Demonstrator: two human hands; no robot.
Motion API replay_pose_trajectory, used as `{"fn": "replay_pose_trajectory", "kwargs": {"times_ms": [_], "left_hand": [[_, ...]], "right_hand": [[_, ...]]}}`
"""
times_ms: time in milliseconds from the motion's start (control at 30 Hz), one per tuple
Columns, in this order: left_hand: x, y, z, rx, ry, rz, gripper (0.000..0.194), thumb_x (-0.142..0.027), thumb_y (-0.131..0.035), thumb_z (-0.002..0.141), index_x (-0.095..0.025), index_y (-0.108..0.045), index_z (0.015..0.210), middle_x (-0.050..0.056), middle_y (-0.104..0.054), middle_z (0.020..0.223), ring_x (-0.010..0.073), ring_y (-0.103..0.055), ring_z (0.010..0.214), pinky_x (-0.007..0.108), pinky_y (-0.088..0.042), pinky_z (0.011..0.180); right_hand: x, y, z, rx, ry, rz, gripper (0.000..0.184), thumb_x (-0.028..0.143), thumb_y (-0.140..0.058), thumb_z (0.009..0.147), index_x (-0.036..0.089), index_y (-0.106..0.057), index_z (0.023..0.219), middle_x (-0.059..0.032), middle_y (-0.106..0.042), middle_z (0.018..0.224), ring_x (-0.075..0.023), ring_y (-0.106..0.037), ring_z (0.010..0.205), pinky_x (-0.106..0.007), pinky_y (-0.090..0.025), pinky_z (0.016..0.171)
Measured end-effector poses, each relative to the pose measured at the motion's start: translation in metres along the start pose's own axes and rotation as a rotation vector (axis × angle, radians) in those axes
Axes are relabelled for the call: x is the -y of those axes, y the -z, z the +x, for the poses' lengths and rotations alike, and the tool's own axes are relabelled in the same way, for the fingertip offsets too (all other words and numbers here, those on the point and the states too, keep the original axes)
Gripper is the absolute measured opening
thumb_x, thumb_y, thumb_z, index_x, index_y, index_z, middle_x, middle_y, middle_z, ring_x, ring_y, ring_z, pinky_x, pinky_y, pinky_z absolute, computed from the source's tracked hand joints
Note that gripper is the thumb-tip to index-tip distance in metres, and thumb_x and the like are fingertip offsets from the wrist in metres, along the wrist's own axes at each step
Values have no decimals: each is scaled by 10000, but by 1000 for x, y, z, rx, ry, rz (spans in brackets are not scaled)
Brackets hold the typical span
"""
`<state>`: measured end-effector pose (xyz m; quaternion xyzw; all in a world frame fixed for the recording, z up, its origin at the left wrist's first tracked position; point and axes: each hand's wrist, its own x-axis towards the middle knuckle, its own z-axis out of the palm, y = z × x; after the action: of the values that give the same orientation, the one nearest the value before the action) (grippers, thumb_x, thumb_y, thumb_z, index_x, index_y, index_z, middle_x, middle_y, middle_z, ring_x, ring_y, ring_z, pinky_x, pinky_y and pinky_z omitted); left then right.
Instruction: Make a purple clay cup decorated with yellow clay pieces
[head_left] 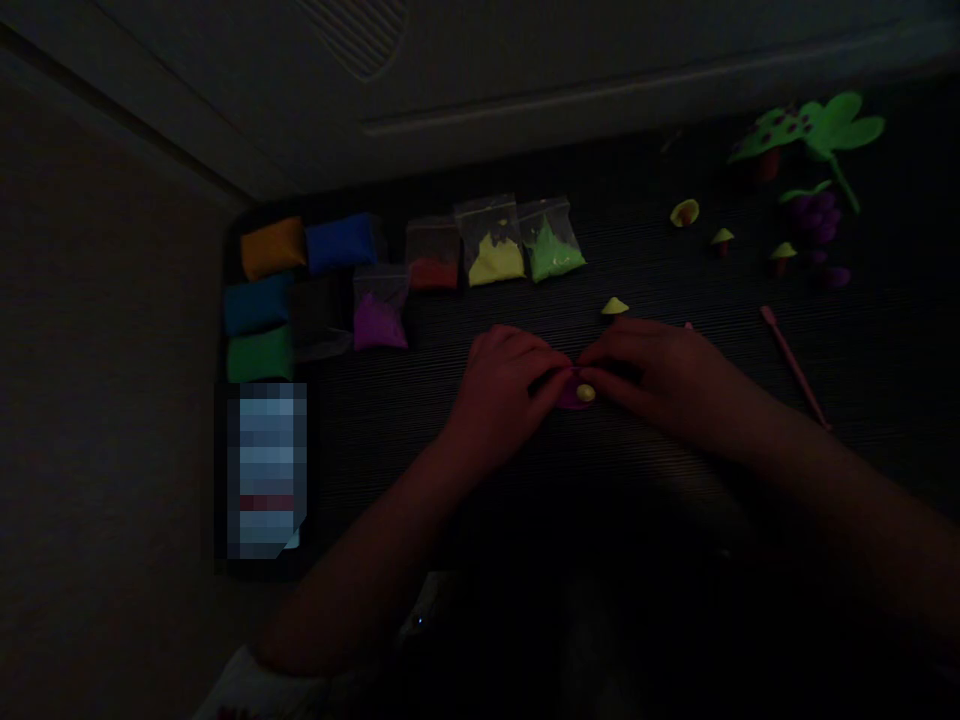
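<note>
The scene is very dim. My left hand (506, 385) and my right hand (660, 375) meet at the middle of a dark table (450, 440), fingers pinched together. Between the fingertips sits a small purple clay piece (571, 397) with a little yellow ball (586, 393) on it. Both hands touch this piece. A small yellow clay cap (614, 306) lies just beyond my right hand. A pink stick tool (793, 366) lies to the right of my right wrist.
Bags of coloured clay line the far left: orange (272, 247), blue (341, 241), purple (379, 320), red (433, 268), yellow (495, 258), light green (553, 252), green (259, 353). Finished clay figures, green leaves (825, 125), purple grapes (817, 215) and small mushrooms (722, 238), stand far right. A phone (266, 470) lies left.
</note>
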<state>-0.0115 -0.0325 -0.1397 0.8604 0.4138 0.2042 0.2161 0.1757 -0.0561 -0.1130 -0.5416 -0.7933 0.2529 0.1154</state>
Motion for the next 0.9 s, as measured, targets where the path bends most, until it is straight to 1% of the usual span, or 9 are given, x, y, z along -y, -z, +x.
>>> {"fn": "replay_pose_trajectory", "kwargs": {"times_ms": [100, 267, 433, 567, 767, 900], "left_hand": [[0, 0, 1, 5, 8, -10, 177, -326, -544, 820, -201, -655, 880, 15, -644, 860, 171, -522, 885, 340, -387, 818], [-1, 1, 2, 26, 33, -28, 161, -328, -558, 811, -206, -658, 844, 8, -637, 854, 172, -518, 882, 337, -385, 803], [0, 3, 3, 44, 37, -26, 166, -336, -550, 819, -216, -657, 857, 10, -629, 870, 178, -508, 899, 340, -377, 802], [0, 4, 3, 74, 35, -22, 182, -345, -532, 830, -215, -654, 866, 14, -625, 882, 185, -500, 911, 345, -372, 804], [1, 4, 3, 54, 51, -32, 185, -349, -562, 809, -197, -646, 874, 23, -616, 892, 185, -503, 916, 344, -373, 814], [2, 4, 2, 60, 39, -29, 183, -349, -548, 819, -195, -644, 850, 21, -613, 881, 180, -497, 914, 336, -373, 816]], "right_hand": [[0, 0, 1, 10, -9, -25, 199, 313, -480, 842, 218, -643, 904, -36, -626, 905, -186, -573, 868, -314, -405, 735], [1, 0, 2, 12, -37, -32, 199, 319, -482, 840, 227, -645, 906, -29, -619, 908, -181, -573, 850, -307, -405, 719], [1, 1, 4, 32, -2, -20, 200, 287, -470, 846, 210, -645, 902, -28, -609, 892, -166, -573, 828, -285, -403, 696], [0, 1, 4, 35, -1, -21, 201, 283, -464, 850, 211, -644, 902, -29, -611, 887, -169, -571, 829, -286, -400, 700], [-1, 2, 3, 29, -27, -2, 198, 317, -488, 837, 211, -643, 898, -37, -613, 887, -178, -566, 827, -300, -406, 717], [-2, 1, 3, 36, -24, 5, 188, 316, -491, 834, 208, -639, 874, -31, -604, 874, -170, -567, 800, -298, -402, 701]]}}
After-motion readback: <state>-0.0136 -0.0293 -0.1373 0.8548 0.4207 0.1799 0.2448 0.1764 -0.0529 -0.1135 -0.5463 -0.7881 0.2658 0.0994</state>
